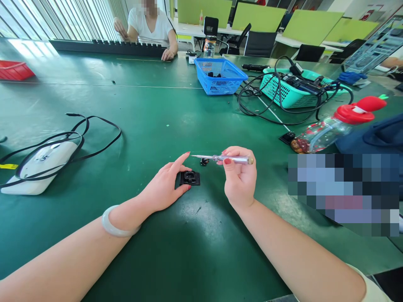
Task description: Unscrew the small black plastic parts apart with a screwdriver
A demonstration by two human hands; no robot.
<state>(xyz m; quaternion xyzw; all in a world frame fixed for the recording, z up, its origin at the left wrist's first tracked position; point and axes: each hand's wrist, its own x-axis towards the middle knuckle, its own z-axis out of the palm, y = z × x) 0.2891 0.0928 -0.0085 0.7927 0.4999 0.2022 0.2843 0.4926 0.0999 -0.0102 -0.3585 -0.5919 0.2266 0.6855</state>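
My right hand (239, 176) is closed round a small clear-handled screwdriver (226, 158), held level with its tip pointing left. Just under the tip lies a tiny black part (204, 161) on the green table (176, 247). My left hand (166, 184) rests on the table and pinches a small black square part (189, 178) between thumb and fingers, the index finger stretched out above it. A pale bangle (116, 224) is on my left wrist.
A white device (37, 167) wrapped in black cable lies at left. A blue basket (219, 75) and a teal basket (291, 90) with cables stand at the back. A red-capped bottle (333, 128) lies at right. Another person sits at the far edge; a red tray (14, 69) is far left.
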